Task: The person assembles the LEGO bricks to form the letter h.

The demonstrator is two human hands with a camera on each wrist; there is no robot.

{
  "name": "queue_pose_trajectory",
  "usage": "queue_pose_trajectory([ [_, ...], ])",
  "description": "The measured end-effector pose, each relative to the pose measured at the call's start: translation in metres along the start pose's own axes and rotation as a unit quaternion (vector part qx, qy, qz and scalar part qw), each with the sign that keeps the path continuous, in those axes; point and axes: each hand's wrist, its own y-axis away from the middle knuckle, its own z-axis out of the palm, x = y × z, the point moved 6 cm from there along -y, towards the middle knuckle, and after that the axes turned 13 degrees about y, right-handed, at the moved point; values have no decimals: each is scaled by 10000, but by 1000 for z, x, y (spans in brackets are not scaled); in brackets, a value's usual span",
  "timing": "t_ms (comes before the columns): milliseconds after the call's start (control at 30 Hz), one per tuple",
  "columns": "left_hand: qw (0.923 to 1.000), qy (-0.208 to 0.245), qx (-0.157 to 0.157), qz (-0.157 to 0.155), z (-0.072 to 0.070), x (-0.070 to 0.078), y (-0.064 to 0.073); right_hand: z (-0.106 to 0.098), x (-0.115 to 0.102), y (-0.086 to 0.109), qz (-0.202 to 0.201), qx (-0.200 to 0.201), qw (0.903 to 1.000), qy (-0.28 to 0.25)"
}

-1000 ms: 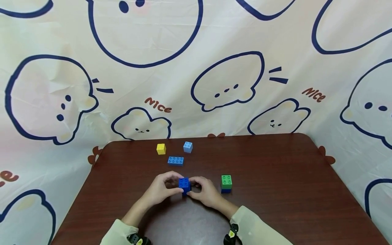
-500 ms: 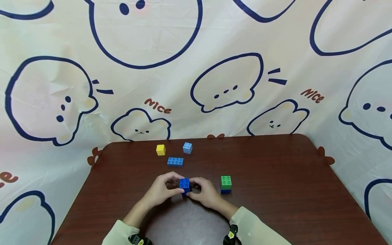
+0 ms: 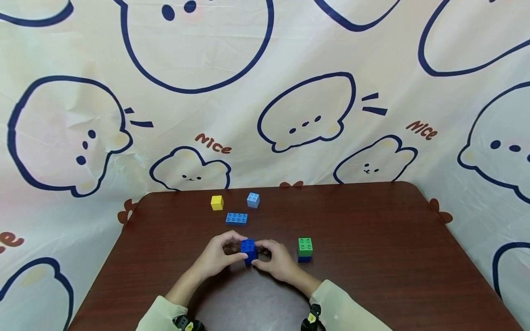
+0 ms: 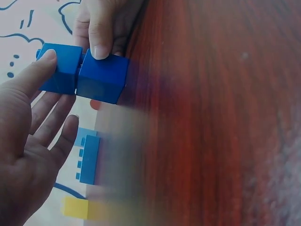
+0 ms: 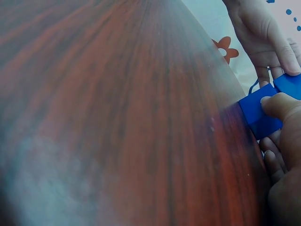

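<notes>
Here's the left hand (image 3: 212,258) pinching the upper blue block (image 4: 67,71), right hand (image 3: 282,263) pinching the lower blue block (image 4: 104,81), seemingly so both faces stay aligned!

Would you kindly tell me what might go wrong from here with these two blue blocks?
A narrow gap shows between the upper blue boxy plastic block and the lower blue boxy plastic block, so pressing might seat them crookedly. The right grip is near the green-over-dark-blue plastic block stack, so a careless withdrawal could knock it.
</notes>
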Motion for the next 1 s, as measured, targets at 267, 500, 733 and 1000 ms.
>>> queue_pose_trajectory([
  [267,9996,-157,-48,242,0,2,0,1,-1,0,-54,95,9999,48],
  [500,9990,-210,-120,385,1,5,-1,1,-2,1,-35,64,10000,9],
  [733,9988,-244,-120,415,2,6,-1,1,-1,2,-18,54,10000,14],
  [1000,9987,-244,-93,432,3,5,1,-1,-3,2,-13,101,9999,48],
])
